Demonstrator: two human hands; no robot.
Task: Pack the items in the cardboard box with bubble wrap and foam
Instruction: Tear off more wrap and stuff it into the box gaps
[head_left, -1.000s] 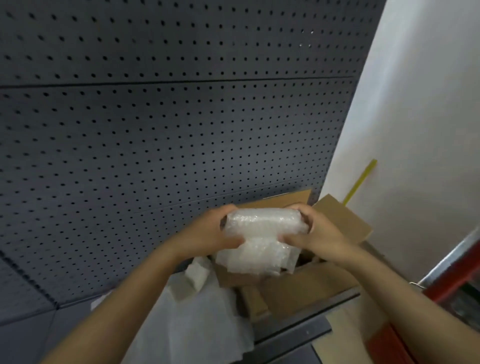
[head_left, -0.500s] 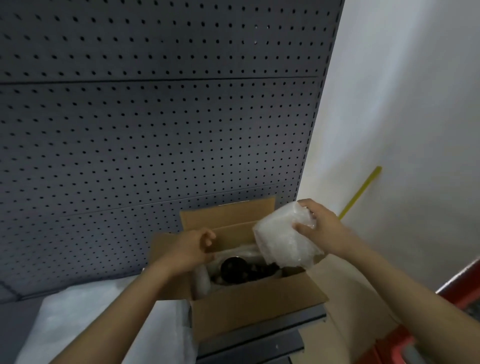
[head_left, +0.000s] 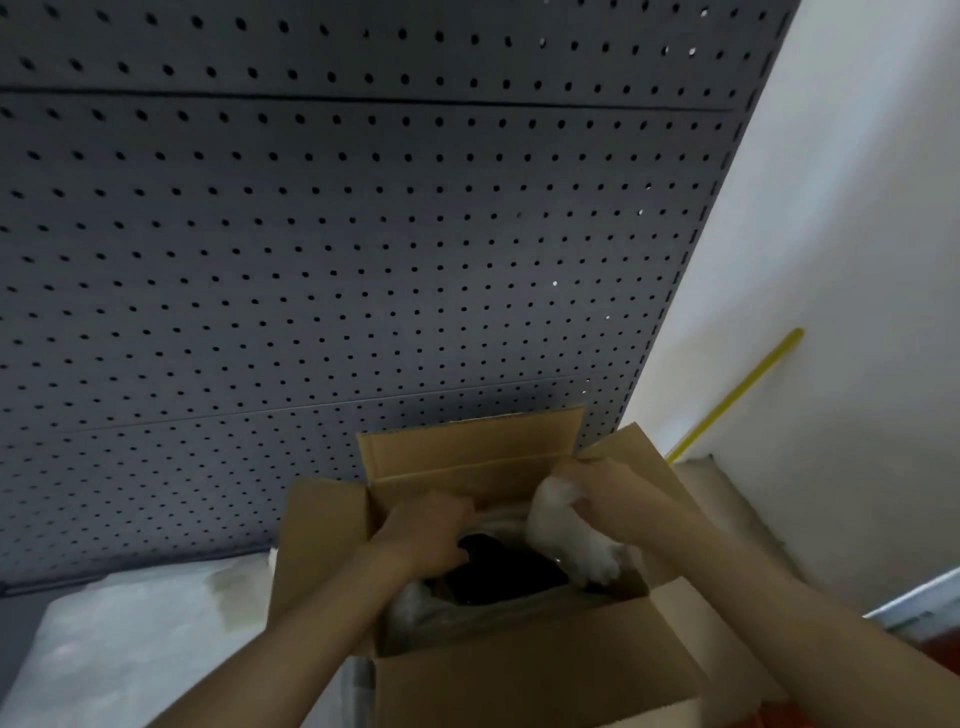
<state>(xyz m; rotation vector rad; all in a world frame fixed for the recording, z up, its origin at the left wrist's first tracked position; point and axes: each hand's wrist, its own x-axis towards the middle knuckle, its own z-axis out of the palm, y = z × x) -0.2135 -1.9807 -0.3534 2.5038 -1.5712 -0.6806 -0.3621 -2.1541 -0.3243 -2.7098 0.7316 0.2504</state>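
From the head camera, an open cardboard box sits at about six o'clock in the view, its flaps folded outward, in front of a dark grey pegboard. The right hand, at roughly four o'clock from the frame's centre, grips a white bubble-wrapped bundle with curled fingers and holds it inside the box at its right side. The left hand, at the box's left side, reaches in with fingers curled; the motion blur hides whether it grips anything. A dark item lies in the box between the two hands. White foam sheet lies at eight o'clock, left of the box. A yellow rod leans on the white wall at three o'clock.
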